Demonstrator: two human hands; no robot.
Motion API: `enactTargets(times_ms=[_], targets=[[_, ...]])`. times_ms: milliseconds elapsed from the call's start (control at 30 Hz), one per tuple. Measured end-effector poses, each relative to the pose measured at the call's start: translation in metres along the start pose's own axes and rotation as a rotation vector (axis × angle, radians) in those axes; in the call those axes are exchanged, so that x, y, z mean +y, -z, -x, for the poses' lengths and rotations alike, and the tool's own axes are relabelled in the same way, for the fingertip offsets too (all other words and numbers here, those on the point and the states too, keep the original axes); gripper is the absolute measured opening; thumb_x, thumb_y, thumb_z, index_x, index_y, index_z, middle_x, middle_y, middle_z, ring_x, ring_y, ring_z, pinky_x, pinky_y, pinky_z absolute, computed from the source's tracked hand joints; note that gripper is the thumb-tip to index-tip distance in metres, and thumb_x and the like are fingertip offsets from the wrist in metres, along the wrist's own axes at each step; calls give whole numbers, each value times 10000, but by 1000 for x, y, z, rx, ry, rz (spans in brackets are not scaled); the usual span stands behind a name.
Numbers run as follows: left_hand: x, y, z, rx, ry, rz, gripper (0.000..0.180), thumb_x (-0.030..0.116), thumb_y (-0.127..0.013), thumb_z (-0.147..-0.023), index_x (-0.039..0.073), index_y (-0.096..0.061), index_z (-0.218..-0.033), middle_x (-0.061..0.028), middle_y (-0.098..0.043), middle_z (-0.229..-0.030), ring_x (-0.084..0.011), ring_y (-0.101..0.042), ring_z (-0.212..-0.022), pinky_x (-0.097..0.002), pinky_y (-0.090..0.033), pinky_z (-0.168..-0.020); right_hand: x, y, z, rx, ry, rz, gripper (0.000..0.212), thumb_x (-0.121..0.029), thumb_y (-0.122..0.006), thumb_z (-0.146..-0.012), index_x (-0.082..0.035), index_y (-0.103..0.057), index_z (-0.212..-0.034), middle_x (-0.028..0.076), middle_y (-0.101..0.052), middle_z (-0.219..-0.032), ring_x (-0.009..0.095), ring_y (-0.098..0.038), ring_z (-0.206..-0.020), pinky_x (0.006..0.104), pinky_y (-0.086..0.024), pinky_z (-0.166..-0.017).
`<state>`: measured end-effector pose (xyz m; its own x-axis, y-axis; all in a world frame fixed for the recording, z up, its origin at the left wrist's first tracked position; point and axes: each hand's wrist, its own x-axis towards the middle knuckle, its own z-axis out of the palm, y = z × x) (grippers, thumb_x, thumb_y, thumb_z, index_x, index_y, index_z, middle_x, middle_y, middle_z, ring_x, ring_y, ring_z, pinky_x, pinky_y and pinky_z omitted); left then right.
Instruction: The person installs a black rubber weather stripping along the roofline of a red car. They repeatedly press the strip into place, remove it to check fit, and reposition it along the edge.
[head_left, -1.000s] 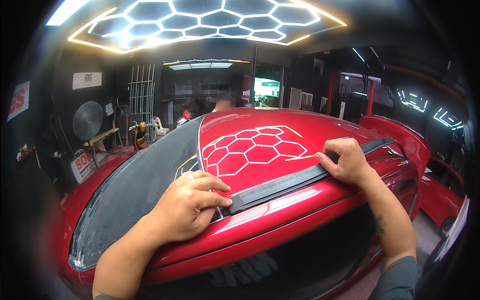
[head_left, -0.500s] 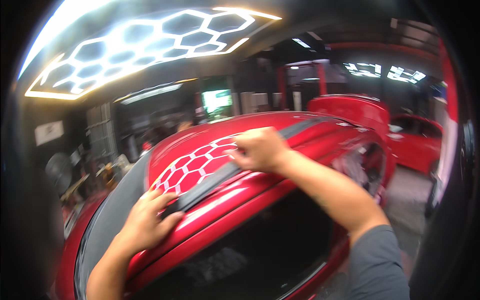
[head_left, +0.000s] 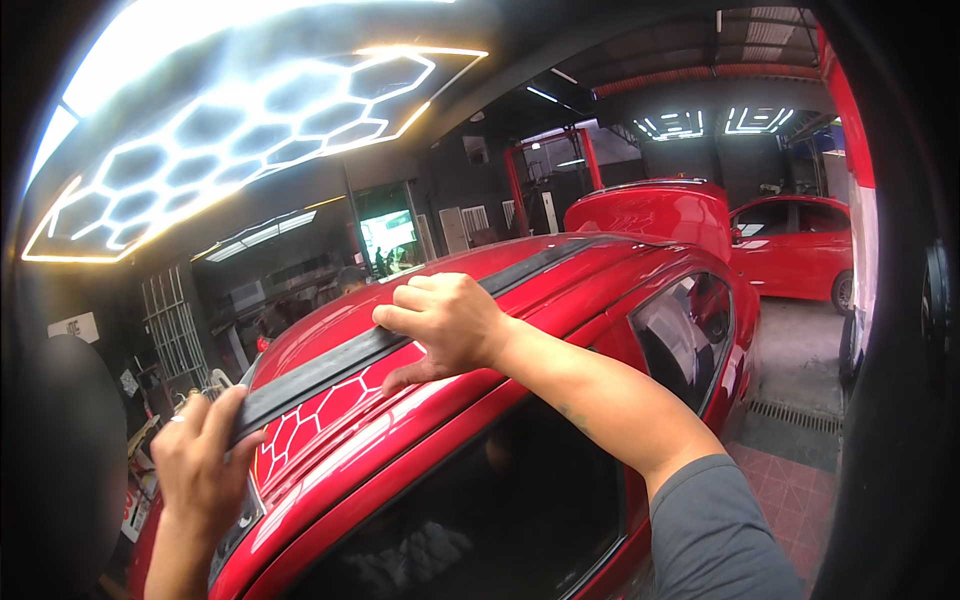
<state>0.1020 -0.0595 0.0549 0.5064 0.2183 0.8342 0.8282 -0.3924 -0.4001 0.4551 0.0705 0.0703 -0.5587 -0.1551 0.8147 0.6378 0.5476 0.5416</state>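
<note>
A long black trim strip [head_left: 320, 377] stretches lengthwise above the red car's roof [head_left: 350, 308], flat and belt-like. My left hand [head_left: 198, 462] closes round its near end, thumb beneath and fingers over the top. Farther along, my right hand [head_left: 445, 318] grips the strip, fingers curled over it and thumb toward the roof's side edge. Beyond that hand the strip runs on to the rear of the roof; whether it touches the roof there I cannot tell. Below my right forearm is the dark side window [head_left: 450, 500].
Behind the roof stands a raised red tailgate [head_left: 650, 215]. Another red car [head_left: 797, 250] is parked at the back right. Hexagon-pattern lights [head_left: 250, 130] hang overhead at left. A floor drain grate [head_left: 795, 415] lies right of the car.
The strip's near part has shifted left and up, away from the roof's side edge. Both hands have moved left with it, and the view has turned rightward.
</note>
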Motion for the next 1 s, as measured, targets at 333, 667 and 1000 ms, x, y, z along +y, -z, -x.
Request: enactTargets(times_ms=[333, 667, 1000], targets=[[1, 22, 15, -57, -64, -141, 601, 505, -564, -1083, -38, -680, -1313, -160, -560, -893, -341, -560, -741, -472, -415, -681, 146, 84, 144, 69, -585, 518, 429, -565, -788, -938, -137, -773, -918, 68, -719, -974, 330, -670, -1093, 525, -484, -1041], [-11, 6, 59, -69, 21, -239, 691, 591, -476, -1107, -12, -661, -1389, -179, -556, -934, -365, -573, -842, -504, -427, -745, 289, 177, 232, 284, -1401, 536, 796, -844, -615, -935, -137, -657, -1299, 260, -575, -1412, 542, -644, -1229, 632, -510, -1031], [124, -8, -9, 16, -220, 20, 547, 494, -570, -1134, 47, -704, -1419, -141, -653, -839, -328, -616, -648, -455, -486, -548, 389, 343, 273, 677, -821, 114, 506, -556, -722, -1057, -50, -711, -1048, 23, -701, -933, 130, -635, -876, 319, -521, -806]])
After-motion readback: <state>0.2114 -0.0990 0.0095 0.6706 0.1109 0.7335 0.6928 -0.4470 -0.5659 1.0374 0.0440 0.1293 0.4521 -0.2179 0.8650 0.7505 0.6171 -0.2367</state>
